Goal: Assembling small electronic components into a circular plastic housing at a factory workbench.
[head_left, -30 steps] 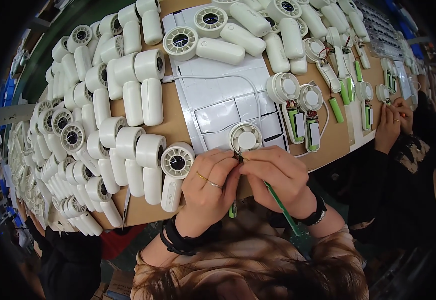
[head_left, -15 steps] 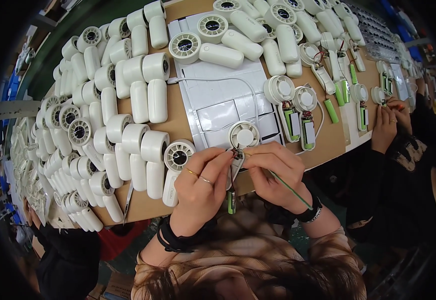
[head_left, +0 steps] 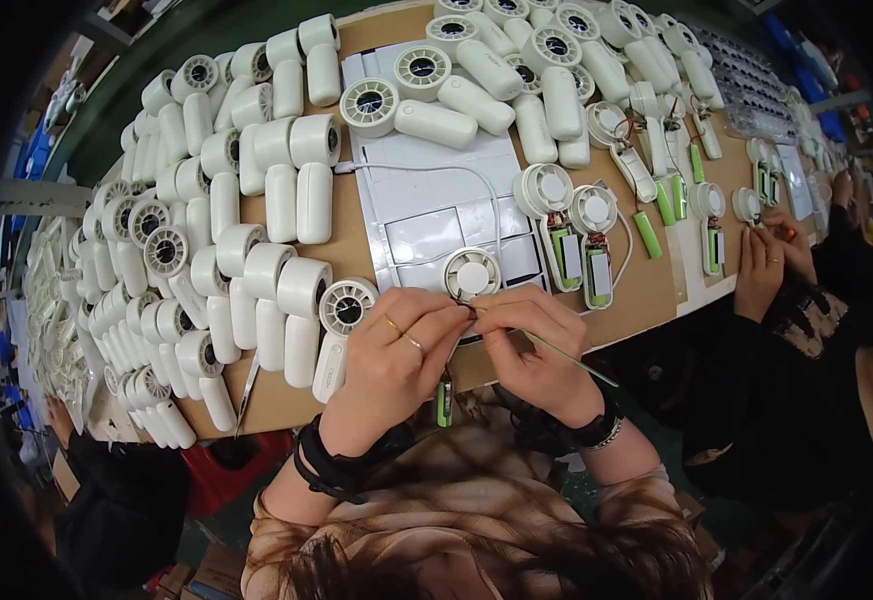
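Note:
An opened white handheld fan (head_left: 472,273) lies at the table's front edge, its round head up. Thumb and fingers of my left hand (head_left: 395,350) are pinched at the fan's neck, by some dark wires (head_left: 464,301). My right hand (head_left: 537,350), closed as well, meets the left fingertips there and grips a thin green rod (head_left: 582,367) that slants out toward my wrist. What lies between the fingertips is too small to make out. Below my left hand hangs a green battery cell (head_left: 445,400). My hands cover most of the fan's handle.
Many assembled white fans (head_left: 282,200) crowd the left and far side. Two open fans with green batteries (head_left: 564,255) lie right of my hands, near a white cable (head_left: 497,215). Tweezers (head_left: 248,390) rest at the left front edge. A co-worker's hands (head_left: 762,265) work at far right.
My fingertips have come closer together at the fan's neck. The green rod lies at a flatter slant. The whole scene has shifted slightly in the picture.

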